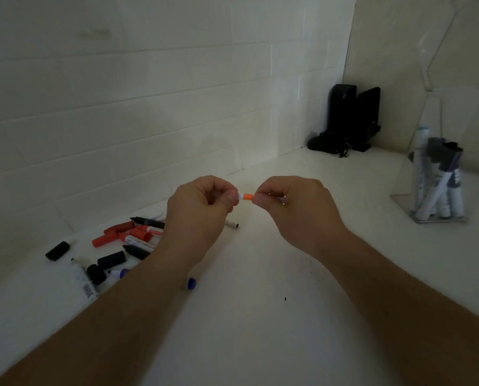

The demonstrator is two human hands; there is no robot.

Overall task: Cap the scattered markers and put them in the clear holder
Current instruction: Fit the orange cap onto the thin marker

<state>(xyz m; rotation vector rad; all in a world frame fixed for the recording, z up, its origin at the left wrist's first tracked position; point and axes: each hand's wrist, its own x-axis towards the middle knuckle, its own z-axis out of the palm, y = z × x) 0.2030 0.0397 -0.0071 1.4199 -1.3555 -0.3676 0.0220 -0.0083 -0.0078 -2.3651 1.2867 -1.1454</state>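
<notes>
White countertop [260, 302] against a tiled wall. Left hand [199, 210] and right hand [296, 210] both pinch one orange marker [246, 196] above it. Loose markers [126, 240] lie left; clear holder [438, 174] stands right.

Two bare forearms, no sleeves visible; left grip [198, 211] and right grip [296, 210] ungloved, no rings or watch.
</notes>
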